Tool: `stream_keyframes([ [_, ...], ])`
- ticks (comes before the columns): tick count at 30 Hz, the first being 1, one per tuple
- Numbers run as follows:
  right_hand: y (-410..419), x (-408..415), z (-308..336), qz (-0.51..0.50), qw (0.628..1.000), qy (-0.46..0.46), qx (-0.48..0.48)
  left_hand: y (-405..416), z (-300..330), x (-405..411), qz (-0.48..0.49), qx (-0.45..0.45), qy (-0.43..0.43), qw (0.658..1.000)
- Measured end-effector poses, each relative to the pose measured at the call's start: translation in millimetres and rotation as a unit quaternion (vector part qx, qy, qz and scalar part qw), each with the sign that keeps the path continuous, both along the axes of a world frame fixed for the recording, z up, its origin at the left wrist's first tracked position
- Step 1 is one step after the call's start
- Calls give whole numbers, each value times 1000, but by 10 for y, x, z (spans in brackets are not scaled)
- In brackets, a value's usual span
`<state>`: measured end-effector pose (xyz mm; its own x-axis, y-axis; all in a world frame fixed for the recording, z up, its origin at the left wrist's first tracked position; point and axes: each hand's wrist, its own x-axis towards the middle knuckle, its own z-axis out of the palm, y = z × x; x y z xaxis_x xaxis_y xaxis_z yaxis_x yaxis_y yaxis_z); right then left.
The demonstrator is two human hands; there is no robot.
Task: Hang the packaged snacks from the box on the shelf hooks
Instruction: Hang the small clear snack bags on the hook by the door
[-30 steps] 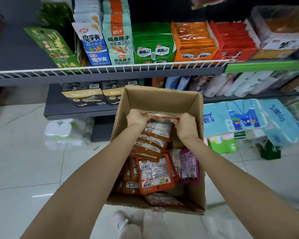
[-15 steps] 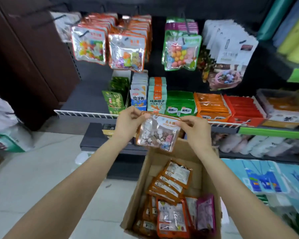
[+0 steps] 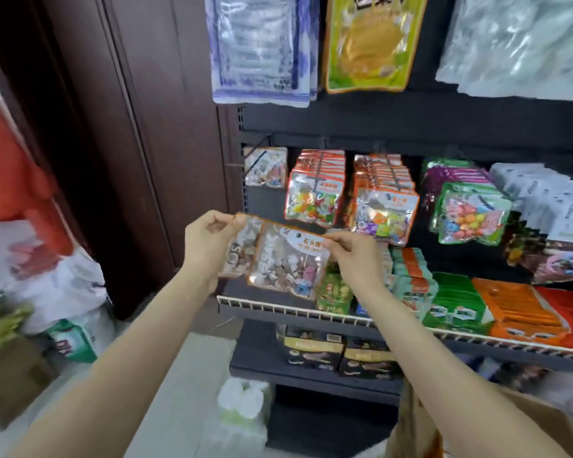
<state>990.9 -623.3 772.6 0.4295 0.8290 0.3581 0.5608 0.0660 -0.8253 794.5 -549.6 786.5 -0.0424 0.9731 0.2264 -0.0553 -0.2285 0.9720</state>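
Observation:
Both hands hold up clear candy packets with orange edges, in front of the black shelf. My left hand pinches the top left corner of the stack, where a second packet shows behind the front one. My right hand pinches the top right corner. Above them a black hook carries one like packet at the left end of the row. The cardboard box shows only its rim at the bottom right.
Full hooks of orange-topped candy bags and green bags hang to the right. A white wire rail fronts the shelf of boxed snacks below. A dark wooden door stands left, with bags and a carton on the floor.
The hands have lifted the packets out of the box and up to the left, towards the hook row. The view has tilted up, so the box has dropped to the bottom corner.

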Motion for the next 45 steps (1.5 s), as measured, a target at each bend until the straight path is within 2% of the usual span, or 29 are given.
stream_keyframes([
  [3, 346, -336, 109, 5, 1000, -12, 26, 332, 41, -345, 55, 57, 75, 994],
  [7, 753, -607, 249, -18, 998, -38, 39, 606, 169, -625, 115, 109, 192, 968],
  [13, 1261, -906, 472, -38, 998, -45, 36, 913, 278, -852, 141, 176, 285, 931],
  [16, 1439, -984, 534, -65, 996, -48, 22, 1012, 324, -905, 137, 179, 319, 921],
  [21, 1675, -922, 499, -121, 990, -65, 2, 1146, 390, -924, 117, 180, 339, 916],
  [26, 1734, -845, 463, -130, 986, -108, 12, 1286, 356, -856, 85, 180, 342, 918],
  [31, 1848, -781, 456, -136, 971, -198, 11, 1468, 362, -747, 79, 174, 349, 917],
  [35, 2141, -678, 543, -155, 930, -326, -61, 1660, 364, -696, 81, 165, 340, 922],
  [37, 2343, -616, 623, -169, 913, -358, -100, 1744, 346, -667, 79, 161, 340, 923],
  [45, 2968, -399, 811, -154, 905, -342, -200, 2059, 306, -497, 31, 165, 330, 929],
])
